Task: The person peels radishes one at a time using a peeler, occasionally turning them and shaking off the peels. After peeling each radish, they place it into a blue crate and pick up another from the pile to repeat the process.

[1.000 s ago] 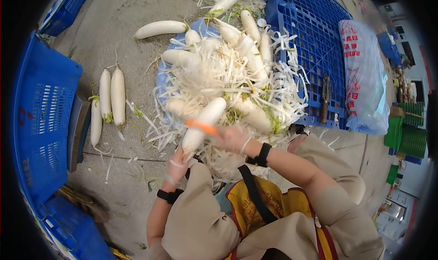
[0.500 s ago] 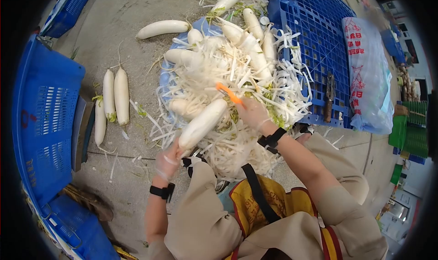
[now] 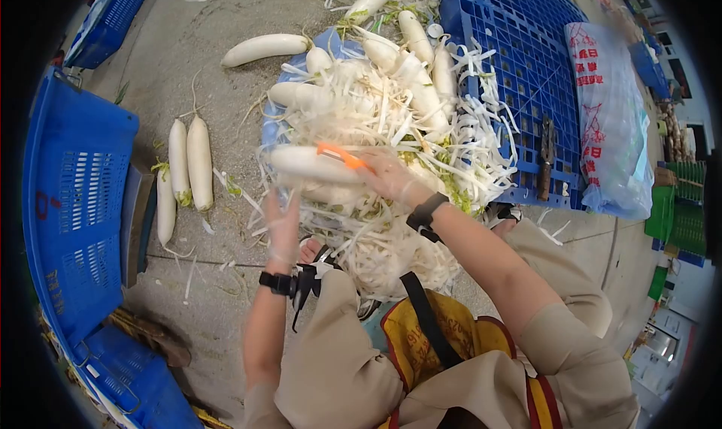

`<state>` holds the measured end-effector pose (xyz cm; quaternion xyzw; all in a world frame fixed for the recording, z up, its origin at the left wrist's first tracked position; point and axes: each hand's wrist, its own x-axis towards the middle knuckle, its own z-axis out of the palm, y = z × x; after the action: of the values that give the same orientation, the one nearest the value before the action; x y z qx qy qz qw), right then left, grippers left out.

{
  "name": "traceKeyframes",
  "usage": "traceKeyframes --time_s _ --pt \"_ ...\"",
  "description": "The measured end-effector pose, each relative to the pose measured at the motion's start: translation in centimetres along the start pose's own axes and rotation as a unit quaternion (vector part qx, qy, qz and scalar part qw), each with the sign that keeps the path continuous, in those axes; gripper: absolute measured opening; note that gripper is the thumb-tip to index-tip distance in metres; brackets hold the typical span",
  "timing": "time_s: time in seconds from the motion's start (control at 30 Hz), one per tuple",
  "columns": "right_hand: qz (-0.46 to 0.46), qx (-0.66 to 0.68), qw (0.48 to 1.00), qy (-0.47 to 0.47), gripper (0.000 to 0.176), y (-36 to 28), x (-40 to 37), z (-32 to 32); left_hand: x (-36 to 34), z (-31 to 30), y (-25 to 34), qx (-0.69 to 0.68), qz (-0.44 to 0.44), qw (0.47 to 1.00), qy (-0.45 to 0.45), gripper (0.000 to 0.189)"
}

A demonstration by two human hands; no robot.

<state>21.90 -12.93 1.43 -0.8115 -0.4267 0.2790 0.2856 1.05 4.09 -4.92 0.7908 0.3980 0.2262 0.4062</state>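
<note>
A pale peeled daikon (image 3: 304, 162), blurred by motion, lies nearly level above the heap of peelings. My right hand (image 3: 392, 177), in a clear glove, grips an orange peeler (image 3: 341, 155) whose head overlaps the daikon's right half. Just below the daikon's left part, my left hand (image 3: 282, 226) is gloved too, its fingers apart and pointing up toward it. Long white peel strips (image 3: 387, 252) pile up around and under both hands. More daikons, such as a thick one (image 3: 421, 98) beyond my right hand, lie on the heap.
Several unpeeled daikons (image 3: 199, 162) lie on the concrete floor at left, beside a tall blue crate (image 3: 83, 158). At right, a blue plastic pallet (image 3: 519, 75) bears a knife (image 3: 546, 158) and a printed plastic bag of goods (image 3: 609, 121). Peel strips spill against the pallet's edge.
The daikon has swung from a slant to nearly level and shifted up and left. My left hand has come off its lower end and opened. My right hand with the peeler has moved left.
</note>
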Motion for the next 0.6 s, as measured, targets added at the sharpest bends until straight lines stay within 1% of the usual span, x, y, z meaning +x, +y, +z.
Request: traceKeyframes --time_s 0.03,0.07,0.1,0.13,0.2,0.23,0.3,0.33,0.37,0.4,0.43,0.5,0.53,0.57,0.6 --pt "0.001 0.000 1.000 -0.004 0.033 -0.1 0.1 0.7 0.6 0.0 1.7 0.000 -0.004 1.000 0.000 0.052" --pt "0.026 0.057 0.998 -0.014 0.034 -0.4 0.2 1.5 1.8 0.0 3.6 -0.189 -0.201 0.955 -0.105 0.047" --pt "0.050 0.113 0.992 -0.023 0.036 -0.6 0.5 2.3 3.0 0.2 5.1 -0.363 -0.378 0.828 -0.200 0.043" --pt "0.047 0.115 0.992 -0.022 0.036 -0.1 0.7 3.7 3.9 0.8 5.1 -0.362 -0.377 0.830 -0.198 0.043" --pt "0.028 0.177 0.982 0.067 0.038 -0.3 0.6 5.4 5.2 1.8 5.4 -0.300 -0.356 0.848 -0.253 0.039" --pt "0.029 0.177 0.982 0.066 0.038 -0.4 0.6 5.2 5.3 2.5 5.8 -0.300 -0.357 0.847 -0.253 0.039" --pt "0.065 0.262 0.961 -0.051 0.039 -0.9 0.2 3.8 5.0 4.0 6.7 -0.261 -0.325 0.887 -0.197 0.041" --pt "0.067 0.260 0.962 -0.050 0.039 -1.8 0.0 2.9 5.1 4.6 6.6 -0.263 -0.325 0.886 -0.199 0.041" --pt "0.141 0.317 0.936 -0.064 0.037 -2.8 -0.1 2.0 5.4 5.2 6.4 -0.126 -0.277 0.940 -0.157 0.053" --pt "0.213 0.372 0.900 -0.078 0.036 -3.3 -0.1 1.8 5.6 5.7 6.1 0.016 -0.222 0.969 -0.111 0.067" --pt "0.214 0.372 0.900 -0.079 0.036 -3.2 -0.2 2.1 6.2 5.8 5.3 0.016 -0.223 0.968 -0.111 0.067" --pt "0.241 0.486 0.838 -0.053 0.038 -2.6 0.0 2.7 8.7 5.4 3.5 -0.069 -0.201 0.974 -0.078 0.075" --pt "0.242 0.484 0.840 -0.051 0.038 -1.2 -0.1 3.8 9.8 5.8 2.4 -0.072 -0.201 0.974 -0.079 0.075" --pt "0.112 0.397 0.910 -0.047 0.041 0.7 -0.3 5.3 11.0 6.4 1.3 -0.016 -0.243 0.962 -0.121 0.077" --pt "-0.023 0.299 0.953 -0.042 0.046 1.7 -0.3 6.1 11.8 6.9 1.0 0.040 -0.281 0.945 -0.160 0.078"
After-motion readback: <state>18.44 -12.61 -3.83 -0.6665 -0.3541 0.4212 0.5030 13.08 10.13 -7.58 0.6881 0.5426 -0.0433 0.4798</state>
